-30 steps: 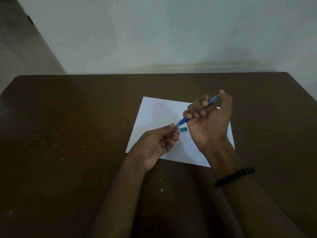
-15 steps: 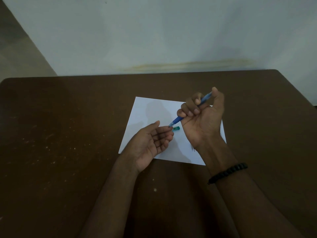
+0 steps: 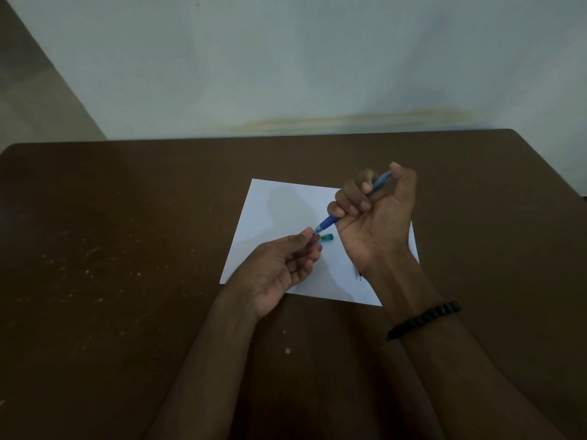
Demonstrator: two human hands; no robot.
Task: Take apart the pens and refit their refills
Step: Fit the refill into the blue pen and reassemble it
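A blue pen (image 3: pixel 332 221) is held slantwise above the white paper sheet (image 3: pixel 279 204). My right hand (image 3: pixel 376 217) is curled around its barrel, thumb on the upper end. My left hand (image 3: pixel 286 265) pinches the pen's lower tip between thumb and forefinger. A small teal pen part (image 3: pixel 327 237) lies on the paper just under the tip. A small dark piece (image 3: pixel 360 275) shows on the paper beside my right wrist; most of it is hidden.
The paper lies on a brown table (image 3: pixel 111 249) speckled with pale crumbs. A pale wall stands behind the table's far edge. A black bead bracelet (image 3: pixel 424 319) circles my right wrist.
My left hand's thumb and forefinger have closed again on the pen's tip after opening slightly half a second ago. The right hand keeps the same hold on the barrel.
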